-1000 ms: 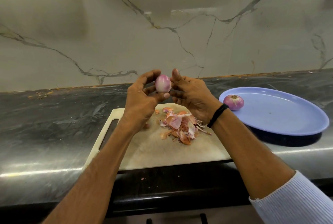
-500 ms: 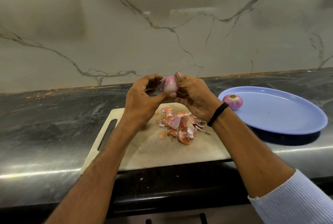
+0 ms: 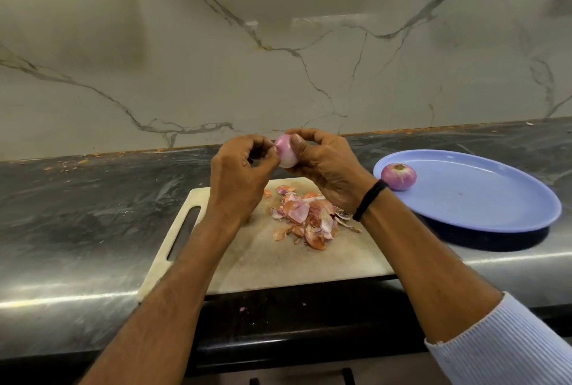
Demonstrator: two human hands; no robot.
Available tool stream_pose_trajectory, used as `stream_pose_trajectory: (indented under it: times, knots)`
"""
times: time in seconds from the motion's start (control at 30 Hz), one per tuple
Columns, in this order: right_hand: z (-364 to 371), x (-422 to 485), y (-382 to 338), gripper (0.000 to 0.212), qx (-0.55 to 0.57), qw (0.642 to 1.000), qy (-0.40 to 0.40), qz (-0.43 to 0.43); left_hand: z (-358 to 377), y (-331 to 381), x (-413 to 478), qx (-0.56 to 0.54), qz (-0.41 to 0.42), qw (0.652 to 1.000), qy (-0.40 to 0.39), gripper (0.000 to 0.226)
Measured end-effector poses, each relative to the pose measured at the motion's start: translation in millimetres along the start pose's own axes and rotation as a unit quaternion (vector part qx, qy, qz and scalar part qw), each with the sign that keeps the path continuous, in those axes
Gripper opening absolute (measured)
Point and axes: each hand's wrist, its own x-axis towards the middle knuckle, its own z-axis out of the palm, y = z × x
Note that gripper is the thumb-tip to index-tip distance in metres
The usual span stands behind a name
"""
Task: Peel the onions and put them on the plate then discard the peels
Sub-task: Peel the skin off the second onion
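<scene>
Onion in two hands above the board

Item 1. Held onion (image 3: 286, 152): we log it as pale pink and glossy, raised in the air over the far edge of the board (image 3: 278, 264), touching no surface.

Item 2. Right hand (image 3: 328, 165): fingers curled round the held onion from the right, thumb pressed flat on its near face. A dark band (image 3: 370, 199) circles the wrist; a ribbed light-blue sleeve (image 3: 510, 347) covers the forearm at near right.

Item 3. Left hand (image 3: 240, 174): thumb and fingertips pinched together at the held onion's left side. We cannot tell whether they nip a scrap of skin or the bulb itself.

Item 4. Peels (image 3: 306, 219): we count one loose heap of orange and pink flakes on the board, below the hands and right of centre, with a stray flake just to its far left.

Item 5. Plate (image 3: 483, 199): blue, round, on the counter (image 3: 77, 214) right of the board.

Item 6. Second onion (image 3: 398, 176): purple, lying in the plate at its left rim.

Item 7. Wall (image 3: 278, 59): veined pale marble behind the counter.
</scene>
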Motion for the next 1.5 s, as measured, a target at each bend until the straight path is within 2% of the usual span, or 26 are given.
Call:
stream_pose_trajectory:
  times: [0.1, 0.23, 0.4, 0.6, 0.77, 0.87, 0.97, 1.07, 1.13, 1.2, 1.27, 1.33, 1.43, 1.5]
  knots:
    - [1.5, 0.2, 1.8, 0.033, -0.003, 1.000, -0.008, -0.011, 0.3, 2.4, -0.8, 0.007, -0.020, 1.000, -0.006, 0.005]
    - [3.2, -0.7, 1.2, 0.034, -0.003, 1.000, -0.019, -0.018, 1.6, 5.0, 0.1, -0.034, -0.104, 0.994, -0.018, 0.010]
    - [2.1, -0.1, 0.6, 0.035, 0.005, 1.000, -0.022, -0.017, 2.6, 5.4, 0.6, -0.077, -0.154, 0.984, -0.050, 0.015]
    - [2.7, -2.8, -3.6, 0.028, 0.034, 0.999, -0.021, -0.008, 4.0, 5.9, 0.6, -0.192, -0.204, 0.959, -0.054, 0.019]
    - [0.4, -1.3, -1.7, 0.046, 0.019, 0.998, -0.035, 0.046, 4.8, 4.4, 2.2, -0.233, -0.215, 0.948, -0.038, 0.015]
    - [-2.8, -0.1, -1.4, 0.050, 0.000, 0.998, 0.019, 0.057, 6.1, 3.8, 1.8, -0.216, -0.200, 0.955, -0.034, 0.010]
    - [-8.8, 0.7, -1.9, 0.057, -0.017, 0.994, 0.085, 0.068, 7.5, 3.3, -1.3, -0.139, -0.157, 0.977, -0.033, 0.007]
    - [-18.5, 0.4, -4.1, 0.047, -0.078, 0.983, 0.166, 0.012, 7.3, 3.2, -5.3, -0.044, -0.114, 0.992, -0.025, 0.009]
    - [-30.7, -3.2, -2.0, 0.042, -0.199, 0.944, 0.261, -0.043, 7.4, 1.0, -7.3, -0.001, -0.070, 0.997, -0.013, 0.015]
    - [-45.8, -13.5, -0.3, 0.043, -0.314, 0.869, 0.373, -0.088, 8.2, -3.5, -9.9, 0.045, -0.033, 0.998, 0.001, 0.026]
    - [-64.3, -26.1, -2.2, 0.041, -0.373, 0.799, 0.456, -0.119, 7.4, -6.6, -11.5, 0.082, -0.039, 0.996, 0.010, 0.035]
    - [-83.2, -37.1, -4.5, 0.042, -0.440, 0.745, 0.494, -0.090, 4.0, -8.8, -11.8, 0.107, -0.056, 0.992, 0.025, 0.037]
    - [-104.5, -49.9, -4.3, 0.039, -0.528, 0.665, 0.529, 0.003, -2.9, -12.7, -12.9, 0.120, -0.070, 0.989, 0.049, 0.033]
    - [-108.1, -54.5, -4.0, 0.039, -0.538, 0.651, 0.531, 0.065, -5.8, -14.6, -14.2, 0.118, -0.081, 0.988, 0.052, 0.030]
